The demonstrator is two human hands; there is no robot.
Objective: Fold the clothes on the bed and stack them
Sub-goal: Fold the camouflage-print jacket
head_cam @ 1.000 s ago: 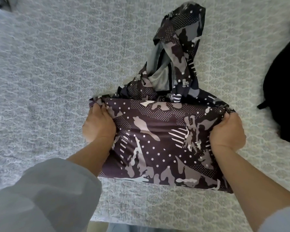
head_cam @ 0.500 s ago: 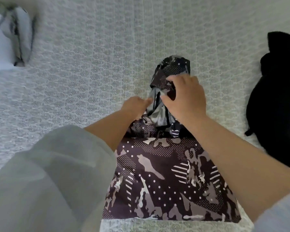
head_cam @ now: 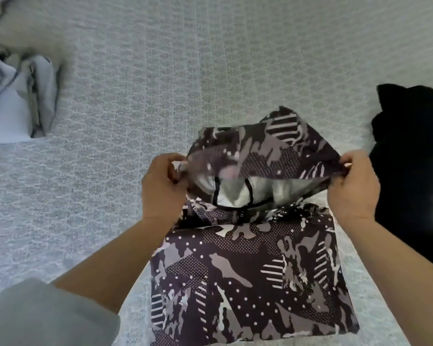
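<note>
A dark camouflage-print hooded jacket (head_cam: 250,278) lies folded into a rectangle on the bed, close to me. Its hood (head_cam: 263,146) is lifted off the bed and stretched wide above the folded body, showing the grey lining inside. My left hand (head_cam: 164,186) pinches the hood's left edge. My right hand (head_cam: 351,188) pinches the hood's right edge. Both hands hold the hood taut between them.
A black garment (head_cam: 410,166) lies heaped on the right, close to my right hand. A light grey-blue garment (head_cam: 13,103) sits at the far left. The bed has a pale patterned bedspread (head_cam: 160,71) stretching beyond the jacket.
Both hands went from the folded body's sides up to the hood, bunched it, and have now pulled it open sideways and raised it off the bed.
</note>
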